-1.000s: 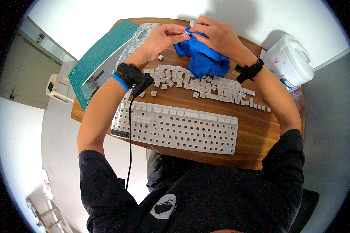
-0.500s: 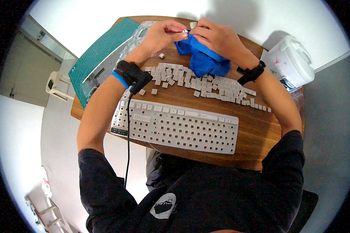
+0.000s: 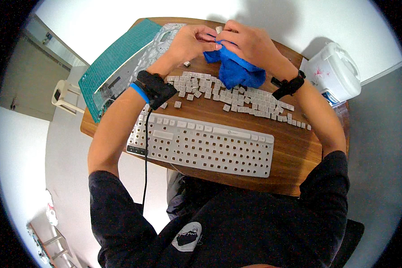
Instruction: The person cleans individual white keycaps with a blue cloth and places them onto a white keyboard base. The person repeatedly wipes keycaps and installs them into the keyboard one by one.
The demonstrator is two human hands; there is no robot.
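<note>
Both my hands meet at the far side of the wooden table. My right hand (image 3: 248, 42) is closed on a blue cloth (image 3: 239, 73), whose loose end hangs toward the keycaps. My left hand (image 3: 191, 43) is pinched at the cloth's upper edge, fingertips against those of the right. The white keycap seen between its fingers a moment earlier is now hidden by fingers and cloth. Another white piece (image 3: 219, 29) shows just beyond the fingertips. Loose white keycaps (image 3: 259, 102) lie spread below the hands. Nearer me is a white keyboard frame (image 3: 201, 145) with rows of open holes.
A green cutting mat (image 3: 116, 58) lies at the left, with a clear patterned sheet and circuit parts (image 3: 116, 87) over it. To the right stands a white lidded container (image 3: 332, 73). A black cable (image 3: 146, 165) hangs from my left wrist strap across the keyboard frame.
My left fingertips have moved slightly down and right, into the cloth. The keycap between them has gone out of sight. The right hand stays on the cloth, almost in place.
</note>
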